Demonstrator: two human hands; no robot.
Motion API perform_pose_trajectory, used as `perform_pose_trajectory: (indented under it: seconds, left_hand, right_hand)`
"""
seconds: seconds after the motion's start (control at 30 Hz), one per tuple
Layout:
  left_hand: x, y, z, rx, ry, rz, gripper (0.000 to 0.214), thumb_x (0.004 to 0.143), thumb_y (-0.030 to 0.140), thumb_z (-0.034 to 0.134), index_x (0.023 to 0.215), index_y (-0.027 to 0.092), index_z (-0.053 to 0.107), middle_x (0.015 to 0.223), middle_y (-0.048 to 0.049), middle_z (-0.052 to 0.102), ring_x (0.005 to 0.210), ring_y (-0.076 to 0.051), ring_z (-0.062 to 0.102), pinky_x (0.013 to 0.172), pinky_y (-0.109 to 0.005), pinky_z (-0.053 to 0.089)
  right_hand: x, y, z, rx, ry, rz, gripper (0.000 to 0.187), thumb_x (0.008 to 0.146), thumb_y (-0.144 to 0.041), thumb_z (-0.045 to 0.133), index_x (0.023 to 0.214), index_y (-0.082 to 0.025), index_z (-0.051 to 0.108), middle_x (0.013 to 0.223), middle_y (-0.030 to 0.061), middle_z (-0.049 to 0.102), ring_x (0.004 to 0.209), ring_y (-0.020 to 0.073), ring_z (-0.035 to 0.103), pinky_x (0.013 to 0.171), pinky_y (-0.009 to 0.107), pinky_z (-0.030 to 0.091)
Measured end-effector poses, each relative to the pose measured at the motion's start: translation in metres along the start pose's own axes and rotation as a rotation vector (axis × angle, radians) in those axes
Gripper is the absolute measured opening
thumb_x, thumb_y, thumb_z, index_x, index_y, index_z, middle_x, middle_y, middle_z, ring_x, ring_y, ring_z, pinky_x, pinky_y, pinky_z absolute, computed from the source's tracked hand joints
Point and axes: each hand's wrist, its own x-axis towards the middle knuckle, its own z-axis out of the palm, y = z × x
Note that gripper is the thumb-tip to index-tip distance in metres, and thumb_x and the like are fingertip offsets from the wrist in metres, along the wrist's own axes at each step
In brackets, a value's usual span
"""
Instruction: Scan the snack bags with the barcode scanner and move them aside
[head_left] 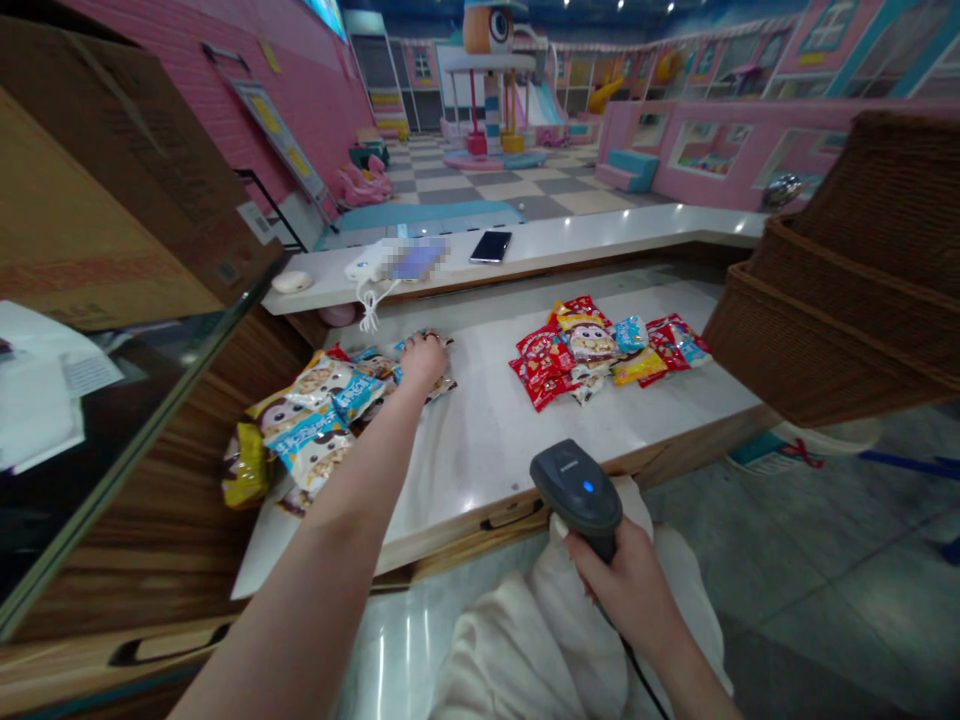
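My left hand point(424, 358) reaches over the left pile of snack bags point(311, 435) and rests on a bag at its far right end. The fingers curl down over that bag, and their tips are partly hidden. In blue, white, brown and yellow, the bags of this pile overlap one another. My right hand point(626, 580) is wrapped round the handle of a dark grey barcode scanner point(574, 485) with a lit blue light, held before the counter's front edge. A second pile of snack bags point(592, 345), red, yellow and blue, lies on the white counter point(487, 420) to the right.
A raised white ledge point(600, 235) runs behind the counter, bearing a black phone point(491, 246) and a white cable point(370, 310). Large cardboard boxes point(135, 160) stand at the left. On the right, a brown wicker basket point(847, 270) overhangs the counter's end.
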Motion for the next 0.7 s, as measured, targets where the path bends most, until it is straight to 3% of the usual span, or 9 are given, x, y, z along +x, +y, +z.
perform_pose_trajectory:
  seconds: [0.13,0.27,0.37,0.5,0.6,0.7]
  left_hand:
    - [-0.012,0.019,0.002,-0.123,-0.043,0.032,0.042,0.084,0.004,0.065,0.125,0.004,0.058,0.144,-0.0219,0.058,0.145,-0.037,0.039,0.125,-0.057,0.009]
    - [-0.049,0.033,0.004,-0.287,-0.085,0.056,0.037,0.092,0.022,0.062,0.129,0.014,0.061,0.142,-0.0114,0.062,0.131,-0.026,0.056,0.12,-0.043,0.034]
    - [-0.093,0.034,0.003,-0.607,-0.146,-0.164,0.03,0.088,0.032,0.065,0.116,0.019,0.067,0.126,-0.0092,0.071,0.114,-0.024,0.067,0.101,-0.041,0.053]
    - [-0.148,0.03,-0.001,-0.984,-0.24,-0.581,0.031,0.077,0.031,0.074,0.106,0.02,0.07,0.109,-0.0073,0.076,0.094,-0.022,0.072,0.081,-0.036,0.061]
    - [-0.171,0.027,-0.002,-1.018,-0.212,-0.655,0.027,0.076,0.031,0.075,0.102,0.021,0.072,0.102,-0.0041,0.077,0.084,-0.018,0.072,0.072,-0.029,0.06]
    - [-0.178,0.025,0.0,-1.008,-0.156,-0.61,0.03,0.074,0.034,0.081,0.1,0.022,0.073,0.103,-0.0039,0.077,0.085,-0.018,0.072,0.071,-0.027,0.058]
  right_hand:
    - [-0.004,-0.003,0.001,0.009,0.026,0.005,0.019,0.085,-0.033,0.065,0.089,-0.017,0.073,0.045,-0.0041,0.056,0.043,0.0191,0.057,0.041,0.026,0.042]
    - [-0.007,-0.005,0.0,0.018,0.039,0.01,0.02,0.086,-0.034,0.064,0.09,-0.017,0.072,0.046,-0.0045,0.056,0.042,0.0187,0.055,0.042,0.026,0.042]
    - [-0.008,-0.006,-0.002,0.011,0.017,0.017,0.019,0.086,-0.034,0.063,0.09,-0.017,0.071,0.047,-0.0044,0.057,0.042,0.0188,0.055,0.043,0.027,0.043]
    - [-0.01,-0.007,-0.001,-0.012,0.0,0.007,0.015,0.086,-0.032,0.062,0.085,-0.019,0.069,0.049,-0.0043,0.057,0.044,0.019,0.057,0.045,0.027,0.045]
    - [-0.012,-0.006,0.002,-0.023,-0.01,-0.001,0.013,0.086,-0.031,0.062,0.086,-0.019,0.068,0.049,-0.0039,0.058,0.045,0.0192,0.058,0.045,0.027,0.045]
    - [-0.011,-0.005,0.007,-0.009,-0.023,0.002,0.014,0.086,-0.031,0.062,0.085,-0.018,0.067,0.049,-0.0043,0.057,0.044,0.0186,0.057,0.044,0.026,0.044]
